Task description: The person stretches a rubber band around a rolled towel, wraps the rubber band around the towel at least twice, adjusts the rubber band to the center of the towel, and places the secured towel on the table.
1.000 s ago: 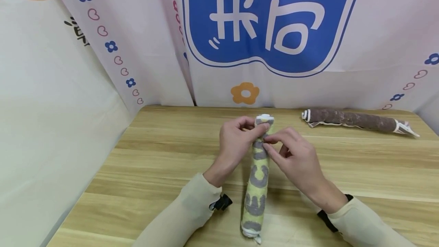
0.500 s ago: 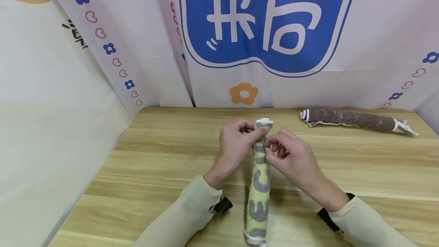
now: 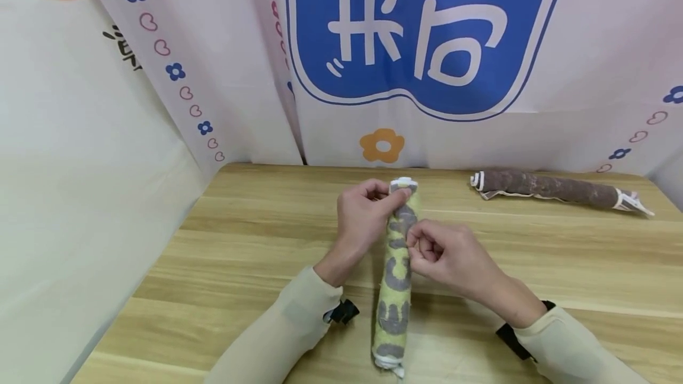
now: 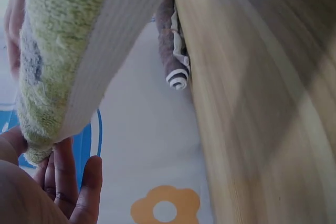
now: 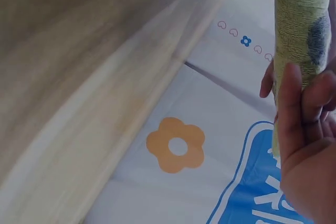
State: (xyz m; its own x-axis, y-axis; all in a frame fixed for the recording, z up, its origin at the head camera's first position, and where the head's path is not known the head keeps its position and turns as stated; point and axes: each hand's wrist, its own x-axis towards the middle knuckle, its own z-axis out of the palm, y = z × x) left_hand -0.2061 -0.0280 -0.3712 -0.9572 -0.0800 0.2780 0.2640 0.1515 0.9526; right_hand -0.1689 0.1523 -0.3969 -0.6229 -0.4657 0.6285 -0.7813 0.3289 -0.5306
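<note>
A rolled yellow-green towel (image 3: 396, 277) with grey patches and white ends stands out lengthwise in the middle of the head view. Near its far end my left hand (image 3: 361, 218) grips it, thumb across the front and fingers behind. Partway down the right side, my right hand (image 3: 445, 256) pinches the towel's edge between thumb and curled index finger. From the left wrist, the towel (image 4: 68, 51) slants upward away from the left fingers (image 4: 63, 177). In the right wrist view the fingers (image 5: 292, 108) of the right hand lie against the roll (image 5: 296, 30).
A rolled brown towel (image 3: 549, 187) with white trim lies at the back right of the wooden table (image 3: 213, 265). Behind the table hangs a white cloth (image 3: 251, 105) with a blue panel (image 3: 411, 88) and an orange flower (image 3: 382, 145).
My right hand has slid down the right side of the yellow-green towel, toward me. The left hand stays near the far end, shifted slightly left. The brown towel has not moved.
</note>
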